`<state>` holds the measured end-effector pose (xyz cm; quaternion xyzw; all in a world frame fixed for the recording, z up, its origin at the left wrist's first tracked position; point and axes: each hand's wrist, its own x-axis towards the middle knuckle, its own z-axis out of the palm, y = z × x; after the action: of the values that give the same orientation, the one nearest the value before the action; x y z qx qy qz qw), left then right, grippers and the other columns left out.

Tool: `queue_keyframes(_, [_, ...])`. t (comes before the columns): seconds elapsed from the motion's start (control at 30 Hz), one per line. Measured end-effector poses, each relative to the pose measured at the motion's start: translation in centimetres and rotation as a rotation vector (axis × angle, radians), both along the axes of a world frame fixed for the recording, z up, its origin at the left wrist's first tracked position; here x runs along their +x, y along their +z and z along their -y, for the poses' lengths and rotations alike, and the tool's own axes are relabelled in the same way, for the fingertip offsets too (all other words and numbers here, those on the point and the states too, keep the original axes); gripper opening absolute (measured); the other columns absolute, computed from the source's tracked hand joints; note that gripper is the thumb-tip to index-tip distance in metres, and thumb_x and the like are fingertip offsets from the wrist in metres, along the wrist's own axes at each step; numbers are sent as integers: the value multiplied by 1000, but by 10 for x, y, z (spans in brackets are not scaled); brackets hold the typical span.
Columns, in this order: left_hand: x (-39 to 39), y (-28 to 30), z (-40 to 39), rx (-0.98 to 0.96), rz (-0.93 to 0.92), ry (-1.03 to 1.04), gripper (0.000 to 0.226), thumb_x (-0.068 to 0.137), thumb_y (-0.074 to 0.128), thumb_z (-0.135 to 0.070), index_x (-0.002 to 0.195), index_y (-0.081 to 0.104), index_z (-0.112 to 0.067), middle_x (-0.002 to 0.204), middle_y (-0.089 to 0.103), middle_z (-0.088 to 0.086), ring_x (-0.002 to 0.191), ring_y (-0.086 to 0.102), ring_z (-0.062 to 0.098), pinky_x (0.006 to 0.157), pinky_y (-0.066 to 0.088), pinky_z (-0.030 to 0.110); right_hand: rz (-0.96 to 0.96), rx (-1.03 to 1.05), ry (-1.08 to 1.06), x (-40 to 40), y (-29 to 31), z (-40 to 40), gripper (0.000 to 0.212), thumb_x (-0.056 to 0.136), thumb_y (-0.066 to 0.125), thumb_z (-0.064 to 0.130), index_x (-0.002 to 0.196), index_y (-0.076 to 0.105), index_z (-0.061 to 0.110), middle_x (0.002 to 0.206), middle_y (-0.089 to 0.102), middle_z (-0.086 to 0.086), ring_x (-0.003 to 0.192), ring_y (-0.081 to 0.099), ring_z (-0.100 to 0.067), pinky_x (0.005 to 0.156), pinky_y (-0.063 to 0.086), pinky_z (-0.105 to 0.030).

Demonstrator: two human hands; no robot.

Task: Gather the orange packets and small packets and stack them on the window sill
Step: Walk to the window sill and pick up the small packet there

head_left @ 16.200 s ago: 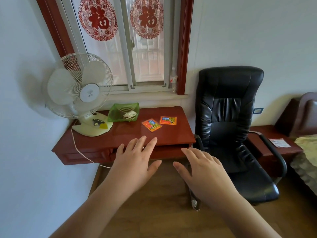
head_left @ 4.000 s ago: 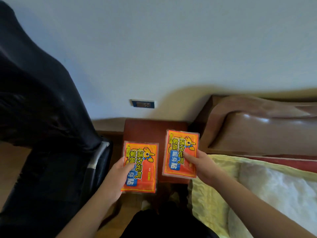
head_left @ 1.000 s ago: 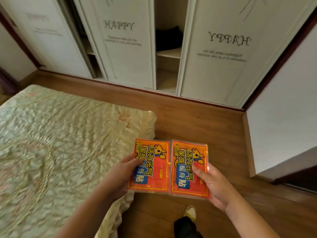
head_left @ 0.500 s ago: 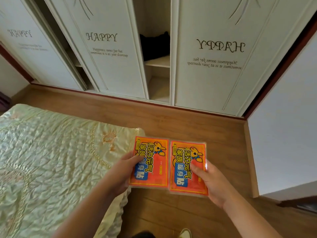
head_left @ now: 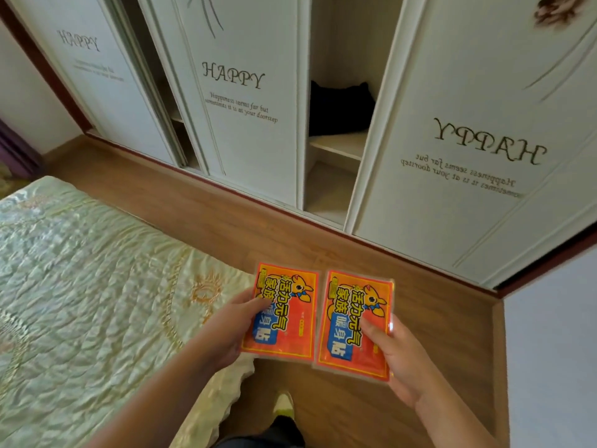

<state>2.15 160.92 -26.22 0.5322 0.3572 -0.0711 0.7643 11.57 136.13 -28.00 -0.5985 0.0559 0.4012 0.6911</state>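
I hold two orange packets side by side in front of me, above the wooden floor. My left hand (head_left: 226, 328) grips the left orange packet (head_left: 287, 305) by its left edge, thumb on the printed face. My right hand (head_left: 400, 354) grips the right orange packet (head_left: 349, 318) at its lower right, thumb on top. Both packets show yellow and blue print and a cartoon animal. Their inner edges nearly touch. No window sill and no small packets are in view.
A bed with a pale green quilted cover (head_left: 80, 286) fills the left. A white wardrobe (head_left: 245, 124) with sliding doors stands ahead, one gap open onto shelves (head_left: 336, 147). A pale wall (head_left: 549, 367) juts in at right. My foot (head_left: 284, 405) shows below.
The view has moved closer to the wardrobe and tilted up a little. Both hands keep the same grip on the packets, held side by side.
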Motion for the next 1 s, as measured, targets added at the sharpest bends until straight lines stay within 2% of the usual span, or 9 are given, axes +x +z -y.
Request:
queue_keyframes(0.1, [35, 4, -27, -15, 9, -3, 20, 98, 52, -11, 115, 63, -14, 100, 79, 14, 83, 76, 28, 68, 63, 40, 6, -8, 5, 39, 6, -27, 40, 77, 73, 31, 116, 64, 24, 104, 79, -8, 92, 77, -30, 66, 63, -40])
queue_keyframes(0.27, [99, 8, -62, -18, 35, -32, 21, 98, 51, -11, 115, 64, -16, 101, 79, 14, 84, 76, 29, 64, 63, 38, 37, -33, 4, 101, 11, -59, 40, 76, 72, 32, 115, 63, 28, 105, 79, -6, 93, 77, -30, 85, 59, -50])
queue_keyframes(0.37, [139, 5, -73, -37, 32, -14, 21, 98, 52, -12, 114, 64, -16, 101, 79, 14, 85, 76, 30, 63, 62, 38, 45, -51, 12, 141, 11, -69, 41, 77, 72, 33, 116, 63, 29, 106, 79, -6, 94, 76, -30, 88, 58, -52])
queue_keyframes(0.7, [275, -5, -91, -34, 5, 149, 21, 96, 54, -12, 113, 65, -17, 101, 78, 15, 84, 76, 32, 60, 62, 37, 34, -31, 147, 308, 1, -94, 41, 79, 70, 34, 119, 62, 25, 104, 80, -5, 92, 77, -27, 65, 62, -36])
queue_keyframes(1.0, [342, 8, -105, -18, 4, 300, 21, 96, 54, -12, 114, 65, -17, 104, 78, 16, 89, 75, 34, 64, 62, 40, 63, 12, 361, 426, 16, -140, 44, 75, 69, 34, 117, 64, 22, 103, 80, -4, 91, 77, -25, 65, 63, -36])
